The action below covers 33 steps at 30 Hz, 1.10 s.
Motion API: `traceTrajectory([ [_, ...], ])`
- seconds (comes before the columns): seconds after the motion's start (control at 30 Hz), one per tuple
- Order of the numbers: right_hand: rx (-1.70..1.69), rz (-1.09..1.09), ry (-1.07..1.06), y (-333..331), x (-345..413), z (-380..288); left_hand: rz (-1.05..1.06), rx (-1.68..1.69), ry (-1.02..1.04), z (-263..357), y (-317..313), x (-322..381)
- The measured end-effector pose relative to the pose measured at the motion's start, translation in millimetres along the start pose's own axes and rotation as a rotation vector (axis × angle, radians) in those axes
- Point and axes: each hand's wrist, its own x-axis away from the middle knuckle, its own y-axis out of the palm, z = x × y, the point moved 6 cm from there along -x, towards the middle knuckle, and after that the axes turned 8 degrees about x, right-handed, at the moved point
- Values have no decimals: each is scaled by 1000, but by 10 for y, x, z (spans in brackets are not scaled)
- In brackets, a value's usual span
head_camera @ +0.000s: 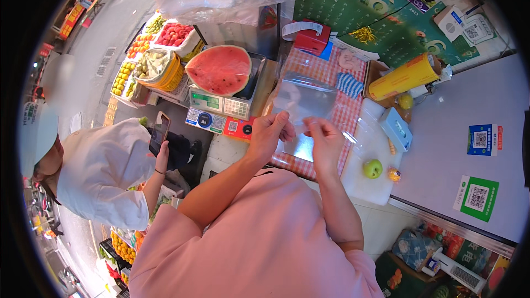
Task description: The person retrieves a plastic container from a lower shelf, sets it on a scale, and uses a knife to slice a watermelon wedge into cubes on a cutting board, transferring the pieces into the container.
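Both of my hands are raised over a counter with a red-and-white checked tablecloth (352, 122). My left hand (271, 132) is loosely curled with the thumb up; whether it grips anything is hard to see. Close by, my right hand (325, 138) pinches what looks like clear plastic film (306, 95), which spreads shiny over the cloth. Left of the cloth, half a cut watermelon (221, 70), red flesh upward, rests on a digital weighing scale (219, 103). It seems to have film stretched over it.
A yellow film roll (403, 76) lies right of the cloth. A white cutting board (366, 186) holds a green apple (372, 169), beside a blue tissue box (396, 128). A red receipt printer (312, 37) stands behind. At left, a person (103, 169) holds a phone (159, 134) near fruit crates (165, 78).
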Motion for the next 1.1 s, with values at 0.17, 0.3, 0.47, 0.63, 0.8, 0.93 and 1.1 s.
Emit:
traceTrajectory([
  [0.17, -113, 87, 36, -195, -16, 134, 78, -581, 247, 75, 104, 132],
  [0.3, 306, 46, -126, -226, 56, -35, -35, -973, 485, 161, 316, 269],
  [0.47, 530, 327, -522, -426, 119, -242, 249, -789, 409, 97, 180, 323],
  [0.63, 805, 310, -848, -234, 296, -384, -68, -1059, 748, 226, 537, 671],
  [0.8, 717, 169, -904, -49, 470, -388, 51, -174, -47, -21, 281, 156],
  [0.93, 609, 177, -935, -11, 520, -324, -11, 173, -92, -150, 300, 45],
  [1.1, 507, 133, -975, 107, 527, -488, 18, 509, -318, -244, 465, 138],
])
